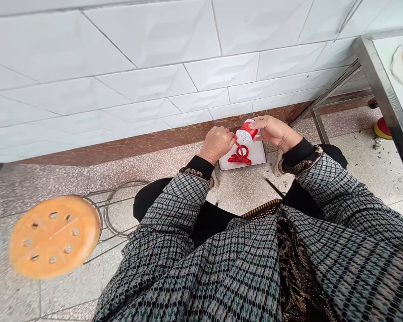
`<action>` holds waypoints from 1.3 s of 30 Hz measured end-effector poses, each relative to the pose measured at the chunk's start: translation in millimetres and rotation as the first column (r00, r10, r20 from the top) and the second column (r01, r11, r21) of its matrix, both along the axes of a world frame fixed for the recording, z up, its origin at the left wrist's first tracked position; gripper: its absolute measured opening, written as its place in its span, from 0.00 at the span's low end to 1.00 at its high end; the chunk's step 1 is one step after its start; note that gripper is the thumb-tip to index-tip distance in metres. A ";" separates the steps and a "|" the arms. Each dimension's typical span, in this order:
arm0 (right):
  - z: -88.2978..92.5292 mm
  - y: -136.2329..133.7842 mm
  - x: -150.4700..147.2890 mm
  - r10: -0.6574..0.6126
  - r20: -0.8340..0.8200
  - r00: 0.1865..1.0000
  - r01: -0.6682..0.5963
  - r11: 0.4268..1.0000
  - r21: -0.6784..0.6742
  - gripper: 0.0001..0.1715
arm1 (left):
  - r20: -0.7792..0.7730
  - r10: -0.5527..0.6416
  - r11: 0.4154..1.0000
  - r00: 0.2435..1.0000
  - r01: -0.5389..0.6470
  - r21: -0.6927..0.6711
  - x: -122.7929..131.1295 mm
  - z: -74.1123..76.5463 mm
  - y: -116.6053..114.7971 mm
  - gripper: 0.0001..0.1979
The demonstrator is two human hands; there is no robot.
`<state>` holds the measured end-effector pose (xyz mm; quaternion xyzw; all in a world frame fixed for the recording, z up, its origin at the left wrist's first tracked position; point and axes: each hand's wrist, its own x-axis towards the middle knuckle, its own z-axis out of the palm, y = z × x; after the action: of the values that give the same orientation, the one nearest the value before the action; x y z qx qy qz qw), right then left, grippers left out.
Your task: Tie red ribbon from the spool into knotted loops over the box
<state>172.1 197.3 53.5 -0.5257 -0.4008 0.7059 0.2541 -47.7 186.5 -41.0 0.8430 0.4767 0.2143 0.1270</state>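
Head view looks down past checked grey sleeves to both hands, held low between the knees and close to the tiled wall. The right hand (276, 131) curls its fingers about a small red plastic spool (246, 132), gripping it on its side with the white label end turned toward the other hand; that seems to leave the winding free to pay out. The left hand (218, 143) is closed almost to a fist just beside the spool, thumb and fingers pinched on a thin red cord (240, 154) that runs down from the spool. The slack cord hangs in loose loops and gathers on a white square board (258, 154) lying on the speckled floor (245, 188) directly under the hands, likely there to keep the cord off the grit. An orange round plastic stool (53, 236) with holes stands well apart at the left, and a steel-framed surface (386, 96) edges in at the right.
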 end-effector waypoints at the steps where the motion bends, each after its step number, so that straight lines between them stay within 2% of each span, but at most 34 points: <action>1: 0.0 -0.2 -0.6 -0.008 0.034 0.999 0.007 0.999 0.040 0.08 | 0.010 0.022 1.000 1.000 -0.022 -0.002 -0.2 0.4 -1.2 0.16; 3: -0.3 -0.4 -1.3 -0.006 0.089 0.996 -0.003 0.995 0.095 0.10 | 0.064 0.074 0.997 0.995 -0.072 -0.032 0.0 1.5 -4.2 0.14; 7: -1.7 -1.1 -1.2 0.095 0.117 0.989 -0.103 0.992 0.067 0.14 | 0.206 0.198 0.972 0.958 -0.164 -0.170 2.4 5.4 -9.5 0.19; 10: -0.8 -1.8 -1.0 0.122 0.116 0.986 -0.132 0.988 0.080 0.13 | 0.366 0.260 0.930 0.893 -0.129 -0.345 8.0 8.0 -11.4 0.18; 13: 1.5 -2.3 -1.0 0.175 0.125 0.977 -0.186 0.979 0.082 0.11 | 0.553 0.362 0.849 0.751 -0.020 -0.528 16.7 8.2 -11.6 0.17; 15: 2.3 -2.5 -1.0 0.211 0.136 0.968 -0.224 0.971 0.087 0.11 | 0.618 0.448 0.793 0.646 0.033 -0.609 21.5 7.8 -11.8 0.15; 19: 2.2 -2.8 -1.2 0.206 0.163 0.965 -0.226 0.968 0.113 0.10 | 0.665 0.593 0.670 0.453 0.181 -0.720 22.2 11.0 -14.1 0.15; 22: 3.9 -3.7 -2.0 0.214 0.193 0.957 -0.240 0.963 0.122 0.09 | 0.669 0.644 0.607 0.372 0.284 -0.742 17.5 17.5 -15.7 0.16; 25: 6.3 -4.2 -3.2 0.222 0.238 0.946 -0.260 0.955 0.141 0.10 | 0.662 0.637 0.623 0.396 0.241 -0.744 15.3 21.3 -15.4 0.17; 27: 6.3 -3.7 -3.9 0.224 0.270 0.937 -0.271 0.950 0.152 0.11 | 0.651 0.627 0.649 0.428 0.174 -0.741 15.8 20.3 -14.2 0.15; 30: 3.9 -2.7 -4.1 0.247 0.304 0.920 -0.304 0.939 0.158 0.11 | 0.642 0.629 0.663 0.438 0.129 -0.738 16.4 16.9 -11.7 0.13; 34: 1.2 -3.2 -4.4 0.310 0.309 0.899 -0.375 0.910 0.178 0.09 | 0.601 0.668 0.640 0.439 0.074 -0.765 15.5 19.8 -10.0 0.09; 39: 0.7 -5.1 -6.9 0.388 0.366 0.846 -0.471 0.865 0.171 0.06 | 0.528 0.705 0.604 0.473 -0.012 -0.797 16.6 35.8 -10.5 0.09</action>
<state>165.3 192.3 54.3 -0.4918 -0.6319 0.5929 0.0854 -31.2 176.0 -5.2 0.3921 0.5865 0.3995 0.5854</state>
